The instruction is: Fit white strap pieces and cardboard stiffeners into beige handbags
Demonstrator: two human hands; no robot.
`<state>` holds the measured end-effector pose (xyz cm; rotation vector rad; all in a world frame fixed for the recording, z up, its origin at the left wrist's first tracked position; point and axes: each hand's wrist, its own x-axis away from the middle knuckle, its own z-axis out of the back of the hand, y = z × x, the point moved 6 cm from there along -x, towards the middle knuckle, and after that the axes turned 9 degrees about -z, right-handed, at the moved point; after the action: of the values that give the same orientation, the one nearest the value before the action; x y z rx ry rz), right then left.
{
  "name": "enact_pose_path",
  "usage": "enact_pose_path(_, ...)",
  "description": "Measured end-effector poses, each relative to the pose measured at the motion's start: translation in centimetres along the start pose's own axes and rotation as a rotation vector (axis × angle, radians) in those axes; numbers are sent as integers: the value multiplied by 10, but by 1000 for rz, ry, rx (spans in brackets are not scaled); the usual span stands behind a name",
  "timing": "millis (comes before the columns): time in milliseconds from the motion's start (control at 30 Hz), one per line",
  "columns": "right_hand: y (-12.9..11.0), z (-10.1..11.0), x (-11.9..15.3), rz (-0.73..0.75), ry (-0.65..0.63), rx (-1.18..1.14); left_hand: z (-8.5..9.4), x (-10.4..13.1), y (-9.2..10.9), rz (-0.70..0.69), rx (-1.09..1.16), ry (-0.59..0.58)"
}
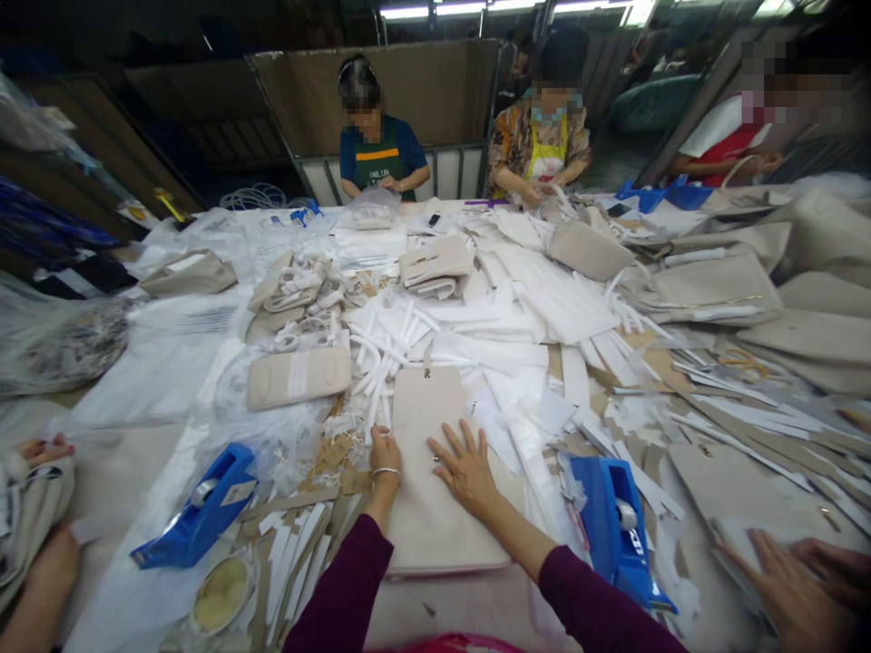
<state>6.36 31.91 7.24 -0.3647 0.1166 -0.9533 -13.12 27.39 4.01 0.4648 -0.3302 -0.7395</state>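
Observation:
A flat beige handbag point(442, 535) lies before me, its upper flap point(425, 399) spread away from me with a small metal clasp at the end. At the bag's left edge, my left hand point(385, 461) has its fingers curled in and appears to pinch the edge. My right hand point(468, 470) rests flat on the bag, fingers spread, and a ring shows on one finger. White stuffing tubes point(391, 354) lie just beyond my left hand. Beside it are brown tags with strings point(338, 451).
Blue tape dispensers stand left point(200, 508) and right point(616, 521), near a round tape roll point(221, 594). Another beige bag point(299, 376) lies ahead amid white paper and plastic. Co-workers' hands work at the far left point(51, 544) and right point(782, 571); several people are across the table.

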Motion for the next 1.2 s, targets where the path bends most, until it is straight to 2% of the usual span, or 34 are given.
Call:
enact_pose_path(200,-6,-1,1,53,-39,-29,-2,-3,-10,32,-29,-9)
enact_pose_path(267,-5,-2,0,45,-49,-32,0,-2,-3,12,-74,-21)
enact_pose_path(367,-3,-4,0,38,-52,-37,8,5,18,-63,-144,-14)
enact_pose_path(433,-3,-4,0,44,-47,-46,9,15,37,-205,-167,-38)
enact_pose_path(467,-3,-4,1,50,-44,-50,4,21,47,-321,-172,-99)
enact_pose_path(533,-3,-4,0,60,-47,-55,-14,37,61,-544,-180,-302)
enact_pose_path(567,-4,-4,-1,67,-53,-57,-24,45,62,-610,-193,-399)
enact_pose_path(633,-3,-6,-3,80,-76,-66,-40,53,55,-599,-235,-501)
enact_pose_path(733,3,-12,-7,45,-120,-88,-51,51,44,-520,-314,-506)
enact_pose_path(833,15,-16,-14,-73,-144,-86,-54,49,45,-527,-377,-507)
enact_pose_path(933,24,-12,-22,-168,-245,-118,-51,49,50,-539,-422,-499)
enact_pose_path(1000,31,4,-24,-275,-322,-181,-49,51,53,-547,-451,-487)
enact_pose_path(1100,37,58,-13,-448,-307,-386,-50,51,53,-563,-486,-457)
enact_pose_path(1133,33,81,-5,-423,-298,-512,-51,50,52,-561,-493,-451)
enact_pose_path(1167,25,104,5,-331,-311,-692,-52,50,52,-561,-491,-451)
enact_pose_path(1200,15,127,19,-177,-367,-878,-53,50,52,-569,-479,-451)
